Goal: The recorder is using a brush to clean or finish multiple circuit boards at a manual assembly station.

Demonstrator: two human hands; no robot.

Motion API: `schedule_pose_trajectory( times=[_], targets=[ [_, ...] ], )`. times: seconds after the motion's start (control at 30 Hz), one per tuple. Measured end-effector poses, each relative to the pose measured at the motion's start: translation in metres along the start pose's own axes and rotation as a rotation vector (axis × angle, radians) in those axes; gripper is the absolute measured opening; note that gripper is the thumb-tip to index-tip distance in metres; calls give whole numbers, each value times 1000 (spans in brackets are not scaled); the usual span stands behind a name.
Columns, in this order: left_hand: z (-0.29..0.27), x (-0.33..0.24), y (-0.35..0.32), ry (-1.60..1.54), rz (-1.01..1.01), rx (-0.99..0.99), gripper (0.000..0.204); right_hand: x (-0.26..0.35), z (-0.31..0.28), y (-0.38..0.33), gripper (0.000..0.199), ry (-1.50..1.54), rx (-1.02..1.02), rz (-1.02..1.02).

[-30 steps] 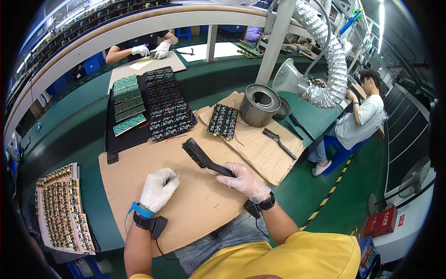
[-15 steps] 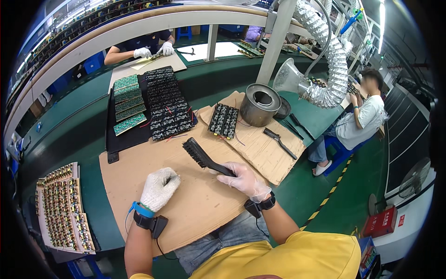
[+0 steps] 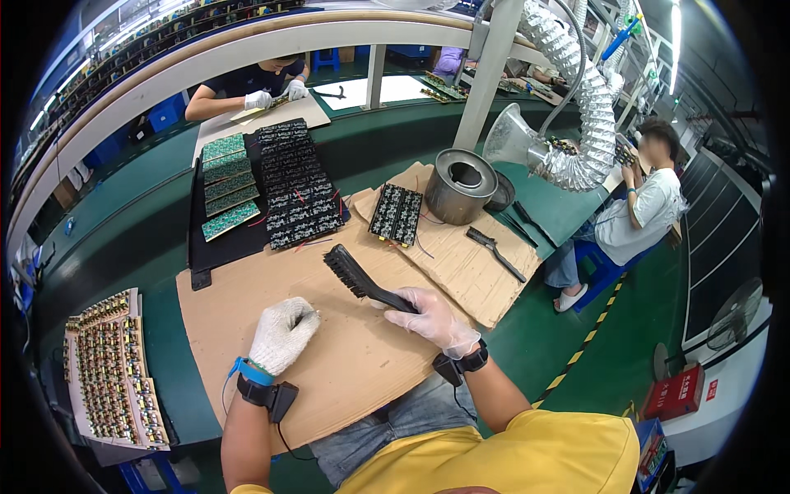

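My right hand [image 3: 432, 320], in a thin clear glove, grips the handle of a black brush [image 3: 358, 277]. The brush is raised over the cardboard sheet [image 3: 362, 379], its bristled head pointing up and to the left. To its left, my left hand [image 3: 284, 333] wears a white knitted glove and is curled into a loose fist above the cardboard, with nothing showing in it. Beyond the brush, a black circuit board panel [image 3: 397, 214] lies on the cardboard, apart from both hands.
Ahead lie black boards [image 3: 300, 185] and green boards [image 3: 226, 185]. A metal can [image 3: 461, 188] stands beside a second brush [image 3: 495, 253], under a fume duct [image 3: 588, 107]. At left is a panel of component-filled boards [image 3: 113, 370]. Co-workers sit across the bench and at right.
My hands and the brush stay where they were. Across the bench, the co-worker's head has dipped lower into view, and their gloved hands have shifted slightly.
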State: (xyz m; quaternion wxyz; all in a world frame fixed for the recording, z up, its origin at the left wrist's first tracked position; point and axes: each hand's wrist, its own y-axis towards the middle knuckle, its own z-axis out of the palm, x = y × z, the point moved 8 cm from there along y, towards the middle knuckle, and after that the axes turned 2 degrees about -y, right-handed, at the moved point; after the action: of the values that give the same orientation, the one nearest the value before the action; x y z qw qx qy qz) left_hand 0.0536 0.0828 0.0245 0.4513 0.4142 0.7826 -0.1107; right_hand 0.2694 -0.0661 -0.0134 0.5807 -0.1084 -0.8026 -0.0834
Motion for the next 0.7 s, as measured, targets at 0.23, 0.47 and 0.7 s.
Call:
schedule_pose_trajectory(
  times=[0.23, 0.47, 0.7],
  targets=[
    [0, -1, 0, -4, 7, -1, 20, 0, -1, -1, 31, 3, -13, 5],
    [0, 0, 0, -10, -14, 5, 20, 3, -1, -1, 31, -15, -10, 9],
    [0, -2, -1, -38, 28, -9, 18, 0, 0, 0, 32, -1, -16, 0]
  ],
)
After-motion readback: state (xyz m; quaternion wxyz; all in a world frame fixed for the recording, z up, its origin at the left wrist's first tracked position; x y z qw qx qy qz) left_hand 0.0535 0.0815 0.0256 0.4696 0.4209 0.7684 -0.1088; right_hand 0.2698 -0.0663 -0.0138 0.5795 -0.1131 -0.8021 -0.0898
